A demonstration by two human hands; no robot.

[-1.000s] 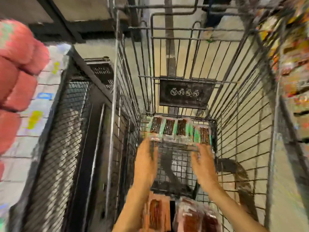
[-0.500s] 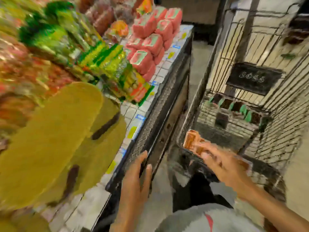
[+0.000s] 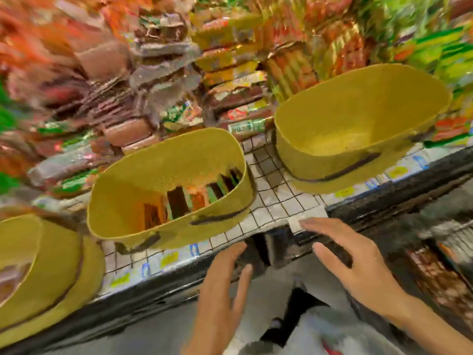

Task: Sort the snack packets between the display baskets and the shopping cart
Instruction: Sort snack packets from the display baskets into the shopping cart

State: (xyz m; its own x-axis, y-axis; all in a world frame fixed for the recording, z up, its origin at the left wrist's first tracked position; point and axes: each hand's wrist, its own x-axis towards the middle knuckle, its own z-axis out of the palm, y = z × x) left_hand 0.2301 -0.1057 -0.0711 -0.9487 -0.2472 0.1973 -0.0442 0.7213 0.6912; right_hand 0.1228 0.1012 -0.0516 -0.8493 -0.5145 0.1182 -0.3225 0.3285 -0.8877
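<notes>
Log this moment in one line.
left hand: open, empty | right hand: open, empty | middle basket: holds packets | right basket: no packets seen

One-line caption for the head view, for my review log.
Open left hand and right hand hover before a yellow oval mesh basket holding snack packets on a white wire-grid shelf.

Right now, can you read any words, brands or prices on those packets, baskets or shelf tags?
No text reads clearly.
Shelf-edge tags: yellow and blue print, too blurred.
Stacked packets: printing smeared by motion blur.
Snacks inside the middle basket: too blurred.
</notes>
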